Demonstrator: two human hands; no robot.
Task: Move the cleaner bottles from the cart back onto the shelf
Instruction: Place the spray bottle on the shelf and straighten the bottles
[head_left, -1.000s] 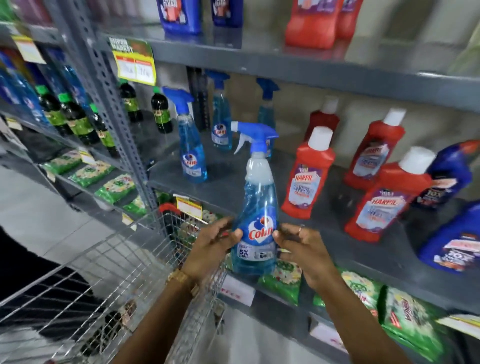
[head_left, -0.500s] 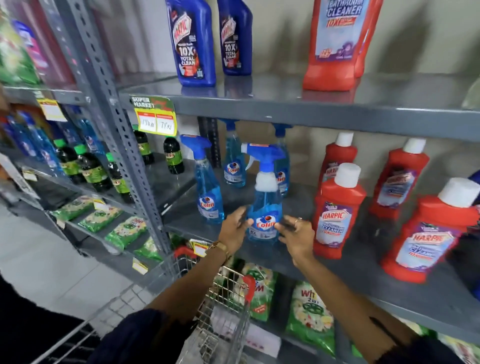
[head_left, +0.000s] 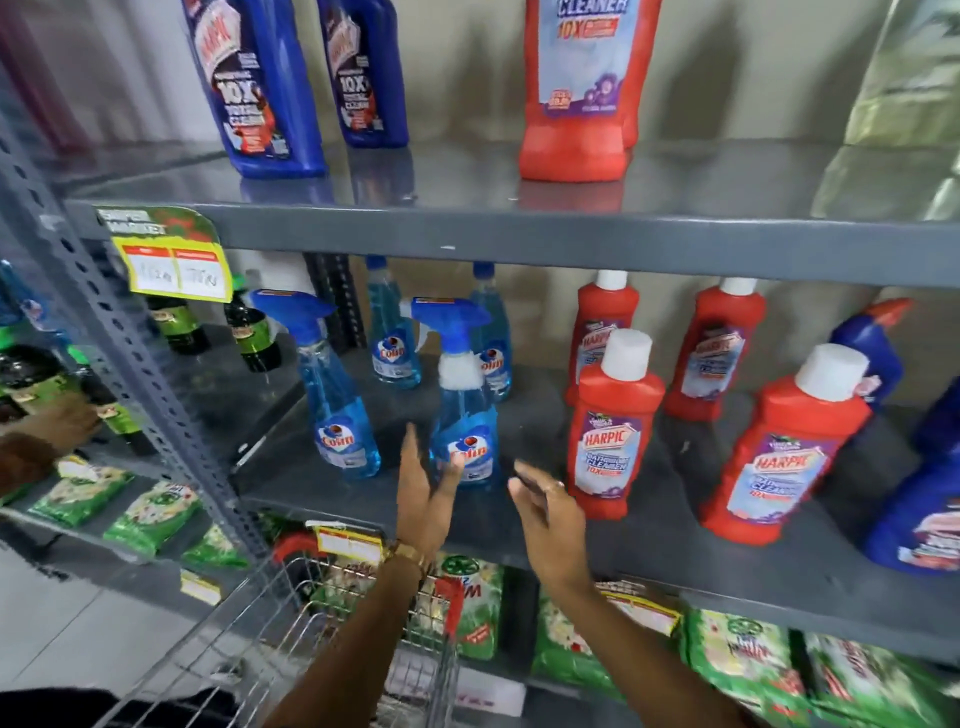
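Observation:
A blue Colin spray bottle (head_left: 464, 415) stands upright on the middle grey shelf (head_left: 649, 530), near its front edge. My left hand (head_left: 423, 493) is just left of the bottle, fingers spread, holding nothing. My right hand (head_left: 545, 514) is a little to the bottle's right, also open and off it. A second Colin spray bottle (head_left: 332, 395) stands to the left, and two more (head_left: 392, 332) stand behind. The wire cart (head_left: 322, 639) with red corner trim is below my arms; what it holds is not visible.
Red Harpic bottles (head_left: 610, 431) with white caps stand to the right, blue ones (head_left: 878, 358) beyond. The top shelf carries blue bottles (head_left: 260, 88) and a red one (head_left: 576, 93). Green packets (head_left: 737, 654) lie below. Another person's hand (head_left: 57, 431) reaches in at far left.
I lifted the spray bottle from the cart's edge onto the middle shelf, set it upright and let go. Both hands have drawn back a little from it.

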